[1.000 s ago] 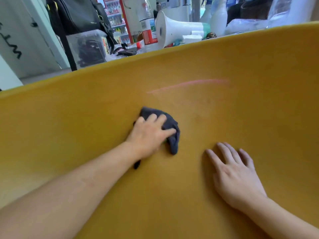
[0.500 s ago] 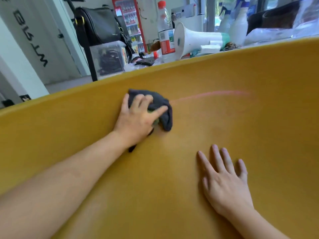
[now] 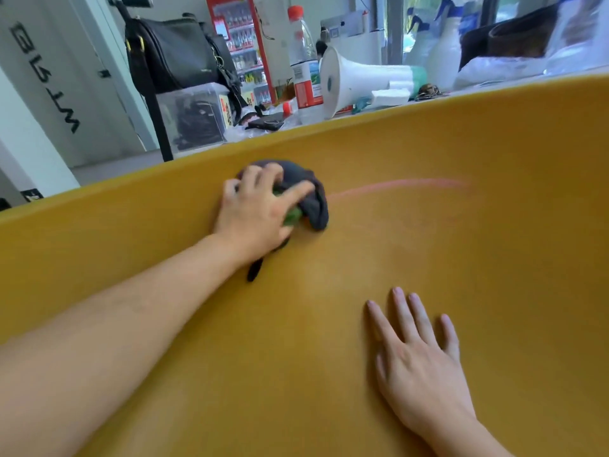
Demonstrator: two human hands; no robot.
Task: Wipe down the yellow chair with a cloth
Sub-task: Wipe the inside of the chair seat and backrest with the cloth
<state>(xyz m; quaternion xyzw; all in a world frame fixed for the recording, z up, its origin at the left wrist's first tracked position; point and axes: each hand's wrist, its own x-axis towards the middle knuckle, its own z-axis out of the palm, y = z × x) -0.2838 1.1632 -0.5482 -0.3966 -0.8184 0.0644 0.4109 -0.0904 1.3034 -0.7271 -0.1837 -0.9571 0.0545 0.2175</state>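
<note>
White megaphone (image 3: 349, 81) (beside bottle (image 3: 304, 65))

White wall with black lettering (image 3: 39, 94), grey floor (image 3: 112, 166), red drinks cooler (image 3: 242, 44), black bag (image 3: 174, 54), white megaphone (image 3: 359, 77), daylit window (image 3: 412, 8)

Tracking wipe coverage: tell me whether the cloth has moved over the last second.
Yes. The cloth, under the left hand, went up from below the pink streak to level with its left end.

Smooth matt yellow chair (image 3: 461, 258); soft dark cloth (image 3: 309, 196).
</note>
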